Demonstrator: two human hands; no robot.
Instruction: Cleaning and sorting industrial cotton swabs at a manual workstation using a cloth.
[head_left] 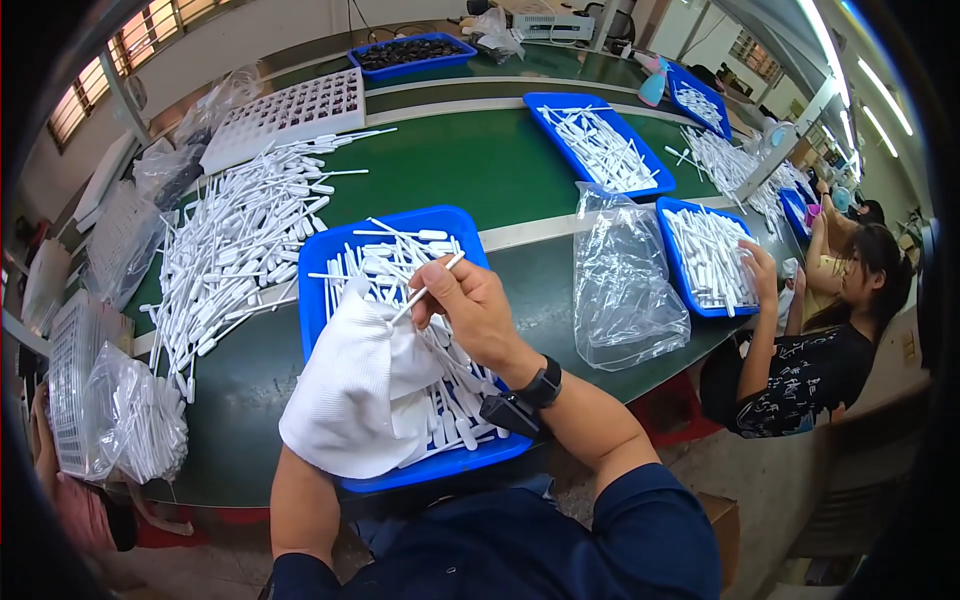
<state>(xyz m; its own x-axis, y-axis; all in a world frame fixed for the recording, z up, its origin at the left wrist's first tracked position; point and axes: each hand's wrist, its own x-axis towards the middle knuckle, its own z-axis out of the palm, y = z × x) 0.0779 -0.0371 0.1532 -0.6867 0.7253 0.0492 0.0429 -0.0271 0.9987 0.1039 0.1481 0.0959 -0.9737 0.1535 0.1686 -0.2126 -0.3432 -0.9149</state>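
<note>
The right hand (470, 305) pinches a white pipette (428, 288) over a blue tray (318, 300) at the table's near edge. The left hand is hidden under a white cloth (350, 395), which wraps the pipette's lower end; its grip cannot be told. The tray is full of pipettes. A loose pile (235, 250) lies left of it, a clear plastic bag (620, 285) stands right of it, and another bag (135, 425) of pipettes sits at the near left corner. A white grid rack (285, 115) lies toward the far left edge.
</note>
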